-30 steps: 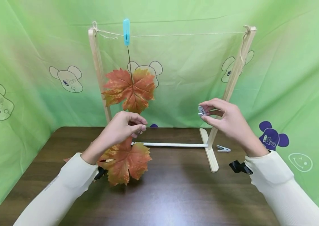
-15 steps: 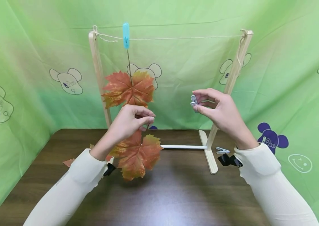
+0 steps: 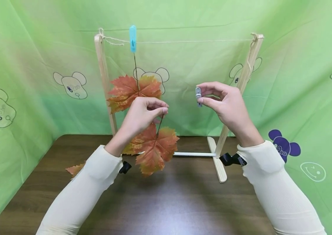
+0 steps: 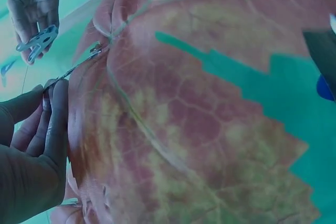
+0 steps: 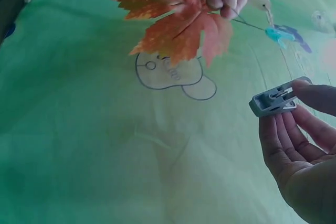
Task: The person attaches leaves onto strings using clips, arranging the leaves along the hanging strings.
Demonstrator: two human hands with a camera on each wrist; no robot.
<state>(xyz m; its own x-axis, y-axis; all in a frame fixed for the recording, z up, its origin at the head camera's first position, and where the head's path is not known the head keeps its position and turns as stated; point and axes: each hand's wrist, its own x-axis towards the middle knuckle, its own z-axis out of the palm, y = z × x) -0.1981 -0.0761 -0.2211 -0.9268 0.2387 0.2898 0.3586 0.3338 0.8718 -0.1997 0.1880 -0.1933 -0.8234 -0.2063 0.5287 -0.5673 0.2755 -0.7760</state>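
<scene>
My left hand (image 3: pixel 146 116) pinches the thin dark stem of an orange-red artificial maple leaf (image 3: pixel 157 150), which hangs below the fingers. In the left wrist view this leaf (image 4: pixel 178 93) fills most of the picture. To the right, my right hand (image 3: pixel 227 101) holds a grey clothespin (image 3: pixel 198 97) between thumb and fingers; the right wrist view shows the clothespin (image 5: pixel 274 99) close up. Both hands are in front of and below a string (image 3: pixel 189 41). From its left part a second maple leaf (image 3: pixel 124 91) hangs by its stem in a blue clothespin (image 3: pixel 133 39), partly hidden by my left hand.
The string runs between two wooden posts (image 3: pixel 103 65) joined low down by a white rod (image 3: pixel 195 154). A wooden foot (image 3: pixel 221 169) stands on the brown table (image 3: pixel 166 202). Another leaf (image 3: pixel 76 169) lies at the left, partly behind my sleeve. Green printed cloth (image 3: pixel 189 71) surrounds the table.
My left hand has risen and moved right with its leaf. The right hand has risen and moved slightly left with the grey clothespin; its forearm now covers the clothespin on the table.
</scene>
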